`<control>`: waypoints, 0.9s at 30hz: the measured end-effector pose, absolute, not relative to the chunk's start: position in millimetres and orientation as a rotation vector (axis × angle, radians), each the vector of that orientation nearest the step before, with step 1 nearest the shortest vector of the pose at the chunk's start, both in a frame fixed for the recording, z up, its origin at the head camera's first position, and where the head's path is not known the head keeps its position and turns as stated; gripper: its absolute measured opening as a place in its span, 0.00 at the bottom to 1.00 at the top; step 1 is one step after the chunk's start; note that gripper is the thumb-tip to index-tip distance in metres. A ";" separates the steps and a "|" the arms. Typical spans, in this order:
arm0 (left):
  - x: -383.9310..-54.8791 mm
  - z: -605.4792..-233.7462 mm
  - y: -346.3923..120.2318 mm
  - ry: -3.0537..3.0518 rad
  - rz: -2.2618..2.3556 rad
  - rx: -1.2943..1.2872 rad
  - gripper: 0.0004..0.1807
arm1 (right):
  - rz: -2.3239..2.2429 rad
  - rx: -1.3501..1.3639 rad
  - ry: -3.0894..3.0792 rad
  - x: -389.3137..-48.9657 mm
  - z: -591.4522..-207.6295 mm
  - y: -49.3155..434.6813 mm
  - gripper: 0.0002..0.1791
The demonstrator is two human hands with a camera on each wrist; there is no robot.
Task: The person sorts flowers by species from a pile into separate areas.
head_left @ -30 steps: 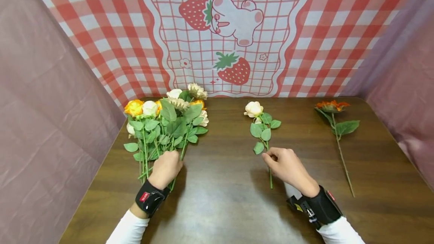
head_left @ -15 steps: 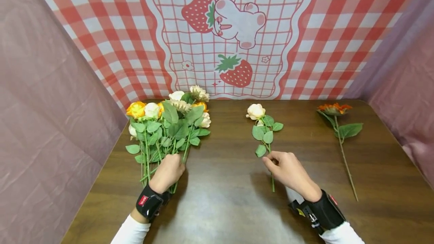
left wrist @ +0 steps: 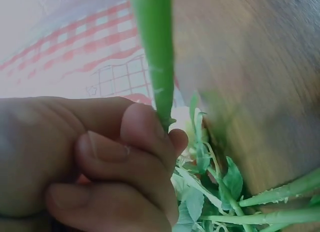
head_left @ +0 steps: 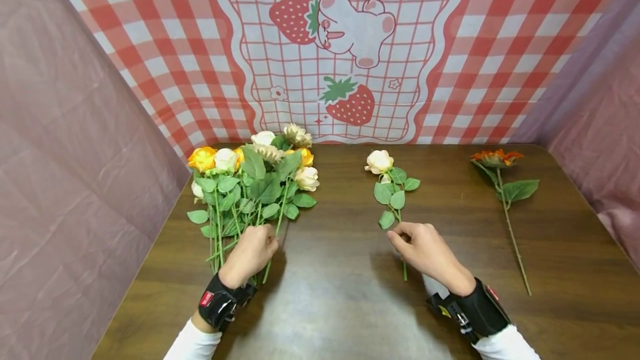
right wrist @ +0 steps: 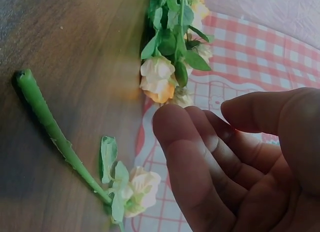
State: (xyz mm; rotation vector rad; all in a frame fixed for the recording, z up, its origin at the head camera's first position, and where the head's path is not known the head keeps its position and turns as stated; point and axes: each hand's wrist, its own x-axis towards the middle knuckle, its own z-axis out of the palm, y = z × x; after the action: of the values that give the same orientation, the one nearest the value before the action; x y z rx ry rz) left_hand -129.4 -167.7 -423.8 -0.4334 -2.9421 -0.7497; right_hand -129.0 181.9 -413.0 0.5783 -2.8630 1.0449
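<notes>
My left hand (head_left: 251,253) pinches the green stem (left wrist: 156,56) of a cream rose (head_left: 307,178) at the right side of a flower bunch (head_left: 260,188). Thumb and fingertips close round that stem in the left wrist view. Over the stem of a single cream rose (head_left: 379,161) hovers my right hand (head_left: 429,254), its fingers loosely curled. Nothing lies between its thumb and fingers (right wrist: 182,157) in the right wrist view, and the single rose's stem (right wrist: 57,137) lies apart from them on the table.
An orange flower (head_left: 500,158) on a long stem lies at the right of the brown table (head_left: 330,299). Behind the table hangs a red-and-white checked cloth (head_left: 505,54) with strawberry prints. Pink curtains (head_left: 65,143) stand at both sides.
My left hand has moved slightly right, and the cream rose it pinches has shifted right, away from the bunch. The right hand has stayed over the single rose's stem.
</notes>
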 end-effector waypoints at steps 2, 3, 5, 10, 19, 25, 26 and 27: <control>-128.3 -422.0 -167.2 -2.940 -0.770 -0.434 0.17 | 1.038 0.589 -2.857 -129.4 -413.8 181.7 0.13; -127.9 -421.3 -167.1 -2.941 -0.780 -0.433 0.17 | 1.036 0.592 -2.854 -129.6 -414.0 181.6 0.13; -126.8 -419.5 -166.6 -2.942 -0.793 -0.432 0.17 | 1.031 0.601 -2.848 -129.9 -414.4 181.3 0.13; -123.6 -415.0 -164.8 -2.939 -0.804 -0.422 0.15 | 1.023 0.616 -2.845 -130.6 -414.8 180.1 0.14; -113.7 -404.6 -158.4 -2.899 -0.842 -0.473 0.10 | 1.024 0.659 -2.841 -129.1 -416.8 177.4 0.15; -108.8 -393.1 -149.0 -2.861 -0.880 -0.504 0.07 | 1.041 0.682 -2.818 -124.6 -415.6 172.0 0.11; -108.5 -391.2 -146.6 -2.841 -0.891 -0.524 0.07 | 1.050 0.691 -2.810 -123.6 -415.1 170.3 0.10; -108.2 -389.3 -143.8 -2.820 -0.907 -0.543 0.06 | 1.060 0.703 -2.799 -122.5 -414.6 168.6 0.09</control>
State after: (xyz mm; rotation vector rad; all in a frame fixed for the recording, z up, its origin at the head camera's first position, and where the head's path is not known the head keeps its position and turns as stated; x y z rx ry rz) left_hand -108.2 -143.8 -389.3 -0.5432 -2.8198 -0.9072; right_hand -122.5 168.6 -414.6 0.7034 -2.7993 1.0605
